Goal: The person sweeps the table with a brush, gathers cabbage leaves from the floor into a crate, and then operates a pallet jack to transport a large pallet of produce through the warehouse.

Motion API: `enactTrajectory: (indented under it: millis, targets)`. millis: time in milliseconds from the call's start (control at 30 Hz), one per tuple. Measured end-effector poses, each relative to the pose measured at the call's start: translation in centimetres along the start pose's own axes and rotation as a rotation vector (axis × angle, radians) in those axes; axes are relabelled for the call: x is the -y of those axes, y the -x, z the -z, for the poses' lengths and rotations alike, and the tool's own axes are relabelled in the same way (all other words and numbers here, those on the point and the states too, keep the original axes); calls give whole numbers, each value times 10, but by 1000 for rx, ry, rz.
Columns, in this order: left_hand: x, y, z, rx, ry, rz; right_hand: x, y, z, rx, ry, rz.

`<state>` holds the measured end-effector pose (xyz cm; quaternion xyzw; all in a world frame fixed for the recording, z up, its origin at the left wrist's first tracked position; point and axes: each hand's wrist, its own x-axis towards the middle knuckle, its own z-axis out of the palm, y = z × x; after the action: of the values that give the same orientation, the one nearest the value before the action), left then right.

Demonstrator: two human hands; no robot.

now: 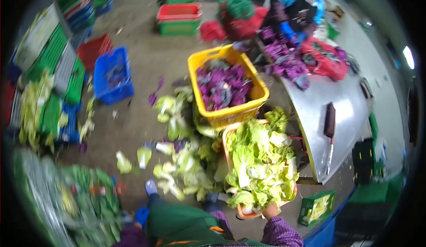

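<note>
An orange crate (226, 147) heaped with pale green leaves (262, 158) stands low in front of me, right of centre. My right hand (270, 211), bare, is at the crate's near edge against the leaves; its fingers are hidden. My left hand (141, 216), in a blue glove, hangs by my green apron (186, 225) at the lower left, blurred, its fingers not clear. Just beyond the orange crate stands a yellow crate (230, 117) of purple cabbage leaves (222, 85).
A co-worker in blue gloves (290, 34) stands behind a metal table (306, 100) with purple cabbage and a knife (329, 127). Loose leaves (188, 167) litter the floor. A blue crate (113, 76) and stacked crates (55, 47) are left. Wrapped greens (88, 202) stand lower left.
</note>
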<state>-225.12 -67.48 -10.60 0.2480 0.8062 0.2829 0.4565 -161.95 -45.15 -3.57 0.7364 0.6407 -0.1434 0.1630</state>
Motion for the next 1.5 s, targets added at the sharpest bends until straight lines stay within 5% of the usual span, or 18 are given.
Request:
enactTrajectory:
  millis: [233,300,333,400,500,633,700,800,900,1067,1100,1167,1233,1300,1333,1367,1433,1500]
  targets:
    - [63,-100,124,79,-68,32,171,73,56,-16,-398,-284]
    - [54,-138,175,110,-190,-31,212,86,13,101,-345,-267]
    - [71,-168,195,69,-480,-303,232,96,-8,91,-381,-134]
    - [-40,-137,228,38,332,250,280,110,-21,119,-434,64]
    - [37,-204,253,-62,67,-36,360,133,1,221,-484,161]
    - [26,-188,257,38,141,-22,396,127,6,281,-607,179]
    - [-63,-118,263,136,-125,97,397,120,3,291,-702,152]
    - [68,-131,248,90,-460,-334,394,106,-7,313,-851,177]
    - [27,-77,253,32,-372,-196,330,64,-132,424,-948,137]
    - [5,-40,268,-97,-401,-93,316,161,-72,613,-921,-225]
    - [1,-39,268,-152,-391,-84,256,146,-196,680,-1317,-287]
    - [0,-47,268,-132,-507,-84,198,151,-274,775,-1140,-160]
    - [-18,-47,264,-49,-520,-132,152,178,-338,425,-779,-31]
    - [-32,-51,257,80,-422,-124,130,195,-357,150,-110,729]
    - [-35,-54,251,130,-279,-91,142,212,-347,64,23,686]
    - [-40,-56,247,200,-323,-95,149,220,-326,375,-341,413]
    - [-52,-60,238,237,-438,-80,204,252,-203,520,-1392,-541]
    - [-65,-61,232,294,-452,-59,215,260,-209,563,-1406,-568]
